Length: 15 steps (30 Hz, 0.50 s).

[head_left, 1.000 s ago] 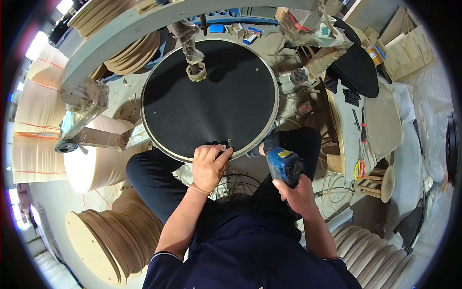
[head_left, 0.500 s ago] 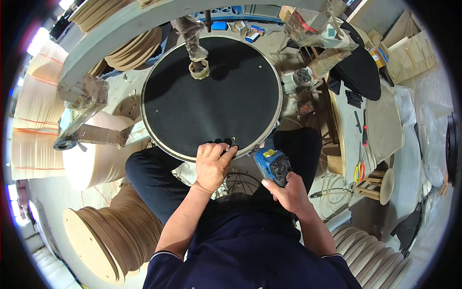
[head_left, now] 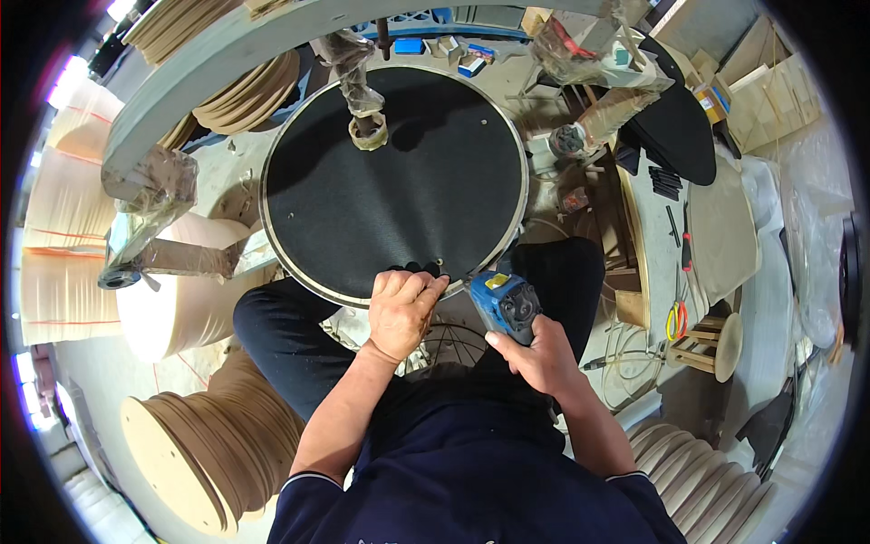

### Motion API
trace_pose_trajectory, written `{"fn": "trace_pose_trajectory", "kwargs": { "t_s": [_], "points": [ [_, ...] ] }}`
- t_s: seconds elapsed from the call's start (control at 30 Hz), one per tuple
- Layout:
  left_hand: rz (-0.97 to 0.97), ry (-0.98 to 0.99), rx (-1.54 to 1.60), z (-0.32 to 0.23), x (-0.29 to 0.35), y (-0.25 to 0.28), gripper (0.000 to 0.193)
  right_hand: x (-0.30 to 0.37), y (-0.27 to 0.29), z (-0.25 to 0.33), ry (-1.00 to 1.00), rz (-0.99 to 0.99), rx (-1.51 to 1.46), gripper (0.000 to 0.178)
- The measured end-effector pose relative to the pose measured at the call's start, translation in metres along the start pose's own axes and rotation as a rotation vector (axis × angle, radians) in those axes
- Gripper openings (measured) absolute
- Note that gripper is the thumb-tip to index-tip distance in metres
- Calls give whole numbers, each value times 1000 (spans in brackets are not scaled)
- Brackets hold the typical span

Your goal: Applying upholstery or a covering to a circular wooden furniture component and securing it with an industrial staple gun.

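A large round black disc (head_left: 390, 181) with a pale rim lies flat in front of me. My left hand (head_left: 402, 310) rests on its near edge, fingers pinching a small black part (head_left: 419, 268) beside a small hole. My right hand (head_left: 536, 354) grips a blue power tool (head_left: 504, 301) just off the disc's near right rim, its nose pointing toward the left fingertips. A roll of tape (head_left: 368, 133) sits on the far part of the disc under a wrapped arm of a machine.
Stacks of round wooden discs (head_left: 204, 444) stand at the lower left and more discs (head_left: 249, 95) at the upper left. A cluttered bench (head_left: 707, 227) with hand tools and yellow-handled scissors (head_left: 676, 319) lies to the right. Wrapped machine arms (head_left: 154, 195) reach over the left.
My right hand has brought the blue tool left and forward, closer to the disc's rim and my left fingers. The left hand has stayed put.
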<state>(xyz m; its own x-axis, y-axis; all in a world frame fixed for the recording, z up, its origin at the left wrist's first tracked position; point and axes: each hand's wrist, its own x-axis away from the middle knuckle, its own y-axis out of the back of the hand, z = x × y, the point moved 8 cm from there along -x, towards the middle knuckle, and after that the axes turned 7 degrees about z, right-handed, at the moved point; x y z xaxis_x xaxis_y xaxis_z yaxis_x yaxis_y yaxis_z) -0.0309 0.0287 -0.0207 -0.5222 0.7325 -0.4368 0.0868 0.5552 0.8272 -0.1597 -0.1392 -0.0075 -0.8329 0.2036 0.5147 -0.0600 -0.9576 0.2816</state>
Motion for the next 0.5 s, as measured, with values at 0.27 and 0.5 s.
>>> {"fn": "trace_pose_trajectory", "kwargs": {
  "t_s": [0.27, 0.5],
  "points": [
    [42, -59, 48, -2, 6, 2, 40, -10, -6, 6, -44, 56, -80, 26],
    [3, -78, 88, -3, 8, 1, 36, -18, -14, -6, -58, 100, -47, 38]
  ]
}}
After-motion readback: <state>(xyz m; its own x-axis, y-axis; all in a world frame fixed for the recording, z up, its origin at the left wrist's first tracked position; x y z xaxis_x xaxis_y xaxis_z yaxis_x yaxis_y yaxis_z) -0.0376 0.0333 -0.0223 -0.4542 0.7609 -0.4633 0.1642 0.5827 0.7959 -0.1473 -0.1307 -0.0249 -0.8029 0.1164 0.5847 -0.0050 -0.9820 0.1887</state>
